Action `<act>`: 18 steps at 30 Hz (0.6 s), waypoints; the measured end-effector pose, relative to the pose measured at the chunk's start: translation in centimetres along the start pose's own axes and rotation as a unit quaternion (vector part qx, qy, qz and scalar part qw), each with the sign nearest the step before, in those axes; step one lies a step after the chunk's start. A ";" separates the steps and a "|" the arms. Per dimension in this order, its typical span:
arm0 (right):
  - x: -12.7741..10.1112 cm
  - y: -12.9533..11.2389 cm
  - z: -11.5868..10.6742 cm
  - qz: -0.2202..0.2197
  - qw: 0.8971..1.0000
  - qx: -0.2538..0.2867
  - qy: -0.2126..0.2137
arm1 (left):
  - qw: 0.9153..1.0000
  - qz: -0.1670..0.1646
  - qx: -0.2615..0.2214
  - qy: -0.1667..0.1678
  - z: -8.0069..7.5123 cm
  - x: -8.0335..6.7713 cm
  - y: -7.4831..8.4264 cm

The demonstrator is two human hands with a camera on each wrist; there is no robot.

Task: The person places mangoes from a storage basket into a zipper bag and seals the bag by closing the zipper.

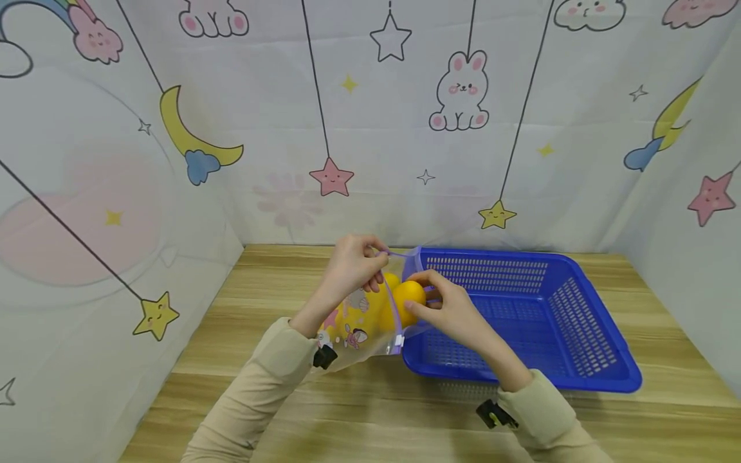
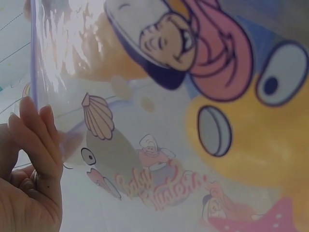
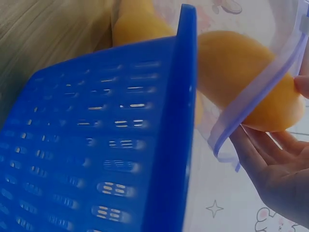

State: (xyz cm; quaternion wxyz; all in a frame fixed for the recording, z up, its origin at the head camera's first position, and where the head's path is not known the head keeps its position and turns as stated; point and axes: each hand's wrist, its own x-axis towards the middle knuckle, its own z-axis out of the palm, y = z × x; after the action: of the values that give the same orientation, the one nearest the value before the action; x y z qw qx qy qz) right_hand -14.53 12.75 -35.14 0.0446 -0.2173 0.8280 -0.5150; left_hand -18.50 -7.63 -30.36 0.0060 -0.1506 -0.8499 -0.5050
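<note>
A clear zip bag printed with cartoons is held up above the wooden table, just left of a blue basket. My left hand pinches the bag's upper rim and keeps its mouth open. At that mouth, half past the purple zip strip, my right hand grips a yellow-orange fruit. Another yellow fruit lies deeper in the bag. In the left wrist view the bag's print fills the frame, with my fingers on its edge. My right fingers cup the fruit.
The blue slotted basket's near wall stands against the bag's mouth; nothing shows inside the basket. Cloth walls with stars and rabbits close in the table on three sides. Bare wooden tabletop lies to the left and front.
</note>
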 end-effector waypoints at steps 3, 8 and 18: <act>0.2 -0.1 0.3 -0.004 1.000 -0.001 -0.012 | 1.000 0.000 0.001 -0.001 0.0 0.0 -0.1; 0.3 -0.2 0.5 -0.024 0.999 -0.032 -0.021 | 1.000 0.001 0.001 -0.002 0.1 0.0 -0.1; 0.4 -0.7 -0.6 -0.042 0.997 -0.059 -0.032 | 1.000 -0.009 0.006 -0.001 0.2 0.0 0.2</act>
State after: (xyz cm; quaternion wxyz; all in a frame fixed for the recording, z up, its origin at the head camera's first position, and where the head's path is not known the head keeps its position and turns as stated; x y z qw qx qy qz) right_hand -14.88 12.82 -34.23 0.0363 -0.2708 0.8453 -0.4592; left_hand -18.39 -7.37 -30.31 0.0014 -0.1432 -0.8540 -0.5001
